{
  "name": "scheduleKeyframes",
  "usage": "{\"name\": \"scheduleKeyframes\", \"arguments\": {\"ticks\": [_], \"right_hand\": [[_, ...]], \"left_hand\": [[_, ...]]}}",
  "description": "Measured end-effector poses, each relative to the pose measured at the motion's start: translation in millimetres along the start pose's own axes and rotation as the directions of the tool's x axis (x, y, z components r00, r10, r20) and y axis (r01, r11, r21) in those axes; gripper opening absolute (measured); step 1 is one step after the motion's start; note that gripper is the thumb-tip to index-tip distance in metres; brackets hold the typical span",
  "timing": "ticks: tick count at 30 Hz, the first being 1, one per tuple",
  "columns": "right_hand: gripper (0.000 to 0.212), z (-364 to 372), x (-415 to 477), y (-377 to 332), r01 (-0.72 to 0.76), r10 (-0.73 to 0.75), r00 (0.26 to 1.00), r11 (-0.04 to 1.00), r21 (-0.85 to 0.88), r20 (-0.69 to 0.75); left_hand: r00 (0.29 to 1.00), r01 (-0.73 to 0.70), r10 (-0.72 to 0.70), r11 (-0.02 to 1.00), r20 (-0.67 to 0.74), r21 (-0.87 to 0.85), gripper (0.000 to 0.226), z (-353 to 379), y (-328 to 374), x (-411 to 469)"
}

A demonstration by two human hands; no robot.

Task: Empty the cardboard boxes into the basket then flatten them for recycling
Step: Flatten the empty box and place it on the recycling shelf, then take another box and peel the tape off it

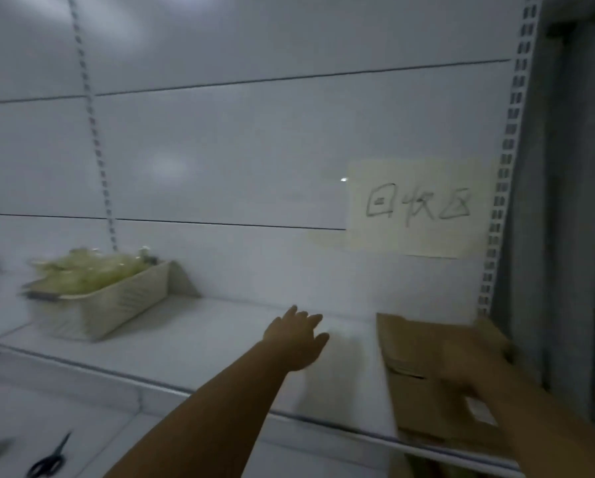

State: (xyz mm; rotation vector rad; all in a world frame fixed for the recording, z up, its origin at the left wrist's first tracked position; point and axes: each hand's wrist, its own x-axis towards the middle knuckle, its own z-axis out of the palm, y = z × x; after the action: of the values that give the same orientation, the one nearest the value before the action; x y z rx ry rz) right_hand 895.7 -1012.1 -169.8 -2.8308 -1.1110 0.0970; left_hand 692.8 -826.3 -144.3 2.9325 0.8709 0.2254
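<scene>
The brown cardboard [423,339] lies flat on the white shelf [220,339] to my right. The cream basket [116,308] sits well apart on my left, full of pale green packs [92,274].

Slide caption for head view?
Right hand on flattened brown cardboard box below handwritten paper sign; open left hand over white shelf; cream woven basket left.

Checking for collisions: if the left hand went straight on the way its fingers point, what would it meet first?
Probably the shelf's white back panel; nothing lies between it and the left hand. Depth is unclear.
</scene>
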Motion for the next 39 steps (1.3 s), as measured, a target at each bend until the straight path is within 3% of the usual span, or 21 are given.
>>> {"name": "scheduleKeyframes", "arguments": {"ticks": [3, 5, 8, 10, 14, 17, 24, 29, 34, 39], "right_hand": [[0.044, -10, -4, -108, 0.073, -0.09, 0.989, 0.986, -0.147, -0.114], [0.051, -7, -26, -205, 0.266, -0.282, 0.956, 0.951, -0.16, -0.086], [0.056, 10, -74, -357, 0.627, -0.633, 0.774, 0.768, -0.13, -0.008], [0.057, 24, -109, -441, 0.768, -0.769, 0.639, 0.638, -0.057, 0.013], [0.06, 50, -167, -553, 0.895, -0.893, 0.446, 0.446, -0.021, 0.05], [0.061, 63, -186, -605, 0.935, -0.933, 0.353, 0.348, -0.073, 0.069], [0.061, 84, -165, -711, 0.963, -0.961, 0.264, 0.257, -0.083, 0.086], [0.063, 84, -129, -789, 0.974, -0.974, 0.225, 0.225, -0.015, 0.026], [0.054, 86, -93, -867, 0.982, -0.982, 0.186, 0.186, -0.012, 0.017], [0.06, 90, -66, -945, 0.984, -0.985, 0.172, 0.171, -0.04, 0.025]], "left_hand": [[0.989, 0.125, -0.125, 0.992, -0.076, -0.005, 0.053, -36, -88, -52], [0.967, 0.229, -0.221, 0.972, -0.124, 0.057, 0.051, -58, -154, -95], [0.906, 0.411, -0.393, 0.905, -0.159, 0.104, 0.053, -86, -258, -164], [0.858, 0.507, -0.492, 0.857, -0.147, 0.091, 0.056, -99, -320, -212], [0.748, 0.663, -0.647, 0.739, -0.144, 0.119, 0.061, -115, -416, -298], [0.68, 0.734, -0.72, 0.664, -0.143, 0.143, 0.062, -122, -462, -340], [0.646, 0.764, -0.746, 0.63, -0.161, 0.143, 0.06, -126, -540, -352], [0.659, 0.752, -0.735, 0.644, -0.159, 0.14, 0.058, -129, -609, -332], [0.651, 0.749, -0.747, 0.605, -0.135, 0.269, 0.057, -133, -687, -325], [0.637, 0.765, -0.757, 0.6, -0.146, 0.235, 0.056, -155, -762, -326]]}}
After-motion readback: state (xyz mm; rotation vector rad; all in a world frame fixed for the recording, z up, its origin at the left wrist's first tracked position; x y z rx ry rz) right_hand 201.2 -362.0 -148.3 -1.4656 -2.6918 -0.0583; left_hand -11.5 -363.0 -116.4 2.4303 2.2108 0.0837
